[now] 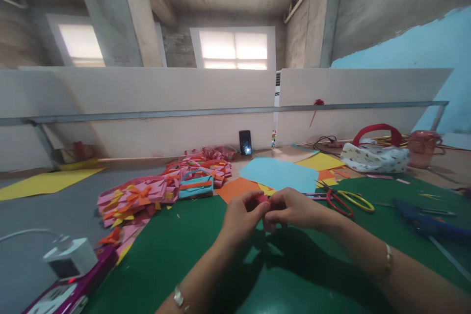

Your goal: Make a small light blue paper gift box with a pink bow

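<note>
Pink paper piece [263, 198] is up between the two hands, just above the green mat [184, 250], mid-counter, near side. Mostly covered, so can't read its full shape. Left hand [240, 216]: thumb and fingers bent in, pinching the piece from the left. Right hand [292, 208]: fingers curled onto the same piece from the right, fingertips meeting the left ones. Both forearms come in from the near edge, a bangle on each wrist.

Beyond the hands: orange sheet [235, 189], partly under a light blue sheet [279, 174]; yellow sheet [322, 161] farther back right. Left of the hands, a long heap of pink and orange paper pieces [162, 190], with a blue paper item with an orange band [196, 186] against its right side. Right of the hands: red-handled scissors [339, 204], yellow-handled scissors [357, 200] just beside, then a dark blue tool [423, 221], blurred.

Far right: white patterned pouch with a red handle [373, 158], pinkish see-through jar [421, 152] next to it. Phone [245, 143] stands upright at the far edge against the pale panel [191, 130]. Near left: white charger [71, 258] plugged into a purple power strip [93, 274].
</note>
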Demonstrator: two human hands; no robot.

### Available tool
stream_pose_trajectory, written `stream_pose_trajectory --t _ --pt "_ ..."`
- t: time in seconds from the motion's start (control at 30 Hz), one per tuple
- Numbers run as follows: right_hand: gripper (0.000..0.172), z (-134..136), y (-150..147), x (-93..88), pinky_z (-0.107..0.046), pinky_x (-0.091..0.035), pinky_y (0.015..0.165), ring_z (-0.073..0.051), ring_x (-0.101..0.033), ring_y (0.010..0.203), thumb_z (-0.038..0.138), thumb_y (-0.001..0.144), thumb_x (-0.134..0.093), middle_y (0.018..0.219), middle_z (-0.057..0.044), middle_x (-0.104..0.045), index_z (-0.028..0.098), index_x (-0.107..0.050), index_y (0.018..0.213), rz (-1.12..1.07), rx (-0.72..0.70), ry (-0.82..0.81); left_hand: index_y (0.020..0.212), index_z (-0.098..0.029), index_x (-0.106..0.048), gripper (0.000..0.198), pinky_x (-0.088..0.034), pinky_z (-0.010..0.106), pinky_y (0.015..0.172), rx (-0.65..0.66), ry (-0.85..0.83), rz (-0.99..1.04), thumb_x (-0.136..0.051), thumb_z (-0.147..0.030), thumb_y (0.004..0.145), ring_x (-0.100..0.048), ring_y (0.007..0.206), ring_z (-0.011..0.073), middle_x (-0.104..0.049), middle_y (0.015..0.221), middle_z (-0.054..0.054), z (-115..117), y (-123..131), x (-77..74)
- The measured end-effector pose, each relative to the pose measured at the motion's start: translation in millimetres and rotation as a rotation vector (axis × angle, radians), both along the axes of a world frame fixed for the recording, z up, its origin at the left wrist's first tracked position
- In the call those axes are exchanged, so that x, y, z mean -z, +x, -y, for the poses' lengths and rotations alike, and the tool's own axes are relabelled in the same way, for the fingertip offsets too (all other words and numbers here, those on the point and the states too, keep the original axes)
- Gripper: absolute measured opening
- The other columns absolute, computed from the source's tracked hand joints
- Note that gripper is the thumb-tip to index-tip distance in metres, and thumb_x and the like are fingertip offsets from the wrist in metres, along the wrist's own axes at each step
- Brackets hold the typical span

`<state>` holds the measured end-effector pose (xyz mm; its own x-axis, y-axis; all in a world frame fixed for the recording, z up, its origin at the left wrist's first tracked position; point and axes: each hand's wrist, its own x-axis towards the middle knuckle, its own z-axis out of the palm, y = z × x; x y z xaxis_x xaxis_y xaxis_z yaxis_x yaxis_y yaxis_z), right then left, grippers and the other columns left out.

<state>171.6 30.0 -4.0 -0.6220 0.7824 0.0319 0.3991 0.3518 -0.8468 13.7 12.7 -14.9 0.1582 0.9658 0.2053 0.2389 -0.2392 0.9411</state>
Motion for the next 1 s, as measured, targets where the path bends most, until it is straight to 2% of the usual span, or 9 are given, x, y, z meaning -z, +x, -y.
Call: stream_pose_trajectory --t 0.1,0.3,0.43,0.6,0.73,0.8,0.9,1.0 --pt "0.028 -2.0 5.5 -6.7 -0.02 -0.039 0.05 -0.01 -0.05 0.056 0.036 0.079 -0.051 0.068 -0.004 -0.063 0.012 -0.065 0.077 -0.023 -0.094 -0.035 0.102 -0.007 -0.06 0.04 -0.046 0.033 0.076 0.001 0.026 -0.029 -0.063 -0.025 0.067 -0.062 0.085 0.0239 -0.068 0.09 0.013 1.6 -0.6 -2.7" --pt "0.028 -0.6 5.8 -10.2 -0.018 -0.029 0.044 -0.006 -0.04 0.05 0.039 0.077 -0.055 0.058 0.001 -0.053 0.012 -0.063 0.072 -0.034 0.08 -0.027 0.106 -0.007 -0.059 0.045 -0.047 0.034 0.07 0.049 0.041 -0.002 -0.065 -0.024 0.065 -0.064 0.073 0.0229 -0.069 0.077 0.01 1.2 -1.0 -2.5" --pt "0.029 -2.3 5.1 -9.4 -0.019 -0.027 0.043 -0.006 -0.038 0.048 0.04 0.076 -0.056 0.057 0.002 -0.052 0.012 -0.062 0.071 -0.046 0.147 -0.03 0.109 -0.009 -0.058 0.049 -0.047 0.034 0.072 0.042 0.044 0.014 -0.066 -0.02 0.062 -0.064 0.074 0.0226 -0.069 0.076 0.009 -0.8 -1.2 0.3" --pt "0.022 -7.4 6.9 -6.8 -0.02 -0.029 0.044 -0.007 -0.041 0.047 0.029 0.075 -0.052 0.054 0.001 -0.054 0.013 -0.061 0.063 -0.04 0.253 0.122 0.115 -0.011 -0.053 0.055 -0.046 0.033 0.073 0.04 0.042 0.016 -0.065 -0.019 0.062 -0.063 0.077 0.0209 -0.068 0.086 0.009 -0.6 -1.9 0.8" --pt "0.021 -9.1 6.7 -6.8 -0.02 -0.029 0.045 -0.008 -0.042 0.048 0.025 0.074 -0.051 0.05 0.002 -0.052 0.014 -0.06 0.058 -0.001 0.303 0.255 0.119 -0.009 -0.048 0.054 -0.045 0.029 0.064 0.04 0.005 0.059 -0.057 -0.019 0.066 -0.06 0.074 0.0182 -0.066 0.085 0.009 -1.6 -1.5 0.8" --pt "0.023 -8.6 6.1 -7.6 -0.02 -0.028 0.044 -0.007 -0.041 0.046 0.027 0.075 -0.05 0.05 0.003 -0.051 0.014 -0.059 0.058 0.005 0.292 0.26 0.119 -0.008 -0.048 0.053 -0.044 0.027 0.059 0.014 -0.028 0.056 -0.053 -0.015 0.067 -0.059 0.069 0.017 -0.065 0.078 0.007 -2.6 -2.1 0.6" --pt "0.026 -5.5 4.2 -8.0 -0.02 -0.03 0.045 -0.008 -0.042 0.048 0.033 0.078 -0.05 0.056 0.002 -0.053 0.013 -0.062 0.067 -0.044 0.211 0.183 0.114 -0.007 -0.051 0.048 -0.043 0.029 0.061 -0.056 -0.048 0.013 -0.052 -0.016 0.067 -0.057 0.066 0.0169 -0.062 0.07 0.005 -3.0 -4.1 -0.4" --pt "0.026 -0.7 0.7 -4.6 -0.02 -0.034 0.05 -0.009 -0.047 0.056 0.037 0.07 -0.061 0.064 0.001 -0.056 0.013 -0.062 0.08 -0.085 0.126 0.119 0.11 -0.008 -0.053 0.045 -0.044 0.03 0.063 -0.099 -0.035 0.001 -0.054 -0.018 0.067 -0.056 0.065 0.0166 -0.059 0.065 0.002 -2.5 -5.2 -0.7"
